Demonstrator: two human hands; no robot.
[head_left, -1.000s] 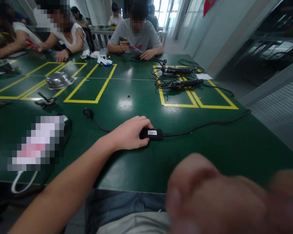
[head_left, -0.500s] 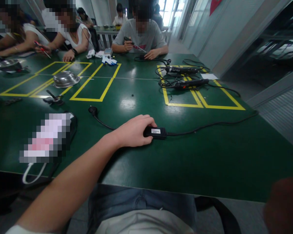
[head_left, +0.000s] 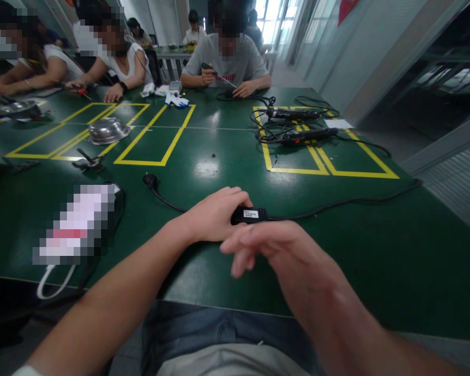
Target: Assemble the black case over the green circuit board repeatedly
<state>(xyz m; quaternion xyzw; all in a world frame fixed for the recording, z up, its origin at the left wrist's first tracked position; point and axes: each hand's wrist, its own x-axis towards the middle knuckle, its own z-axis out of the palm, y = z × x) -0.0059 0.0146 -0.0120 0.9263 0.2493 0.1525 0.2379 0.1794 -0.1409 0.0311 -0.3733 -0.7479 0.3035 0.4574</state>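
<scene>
A black adapter block [head_left: 250,214] with a white label lies on the green table, its cable [head_left: 348,200] running right. My left hand [head_left: 219,214] is wrapped round the block's left end. From under that hand a cord leads left to a black plug [head_left: 150,180]. My right hand [head_left: 274,250] hovers just in front of the block, fingers apart and bent toward the left, holding nothing.
A phone [head_left: 74,219] with a white cable lies at the left. Further back are a metal bowl [head_left: 108,130], black tools with coiled cables [head_left: 309,136] and yellow tape frames [head_left: 141,163]. A person [head_left: 227,62] works across the table, others at the left.
My right hand has come in from the lower right edge to the middle, near the block. My left hand keeps its hold on the block.
</scene>
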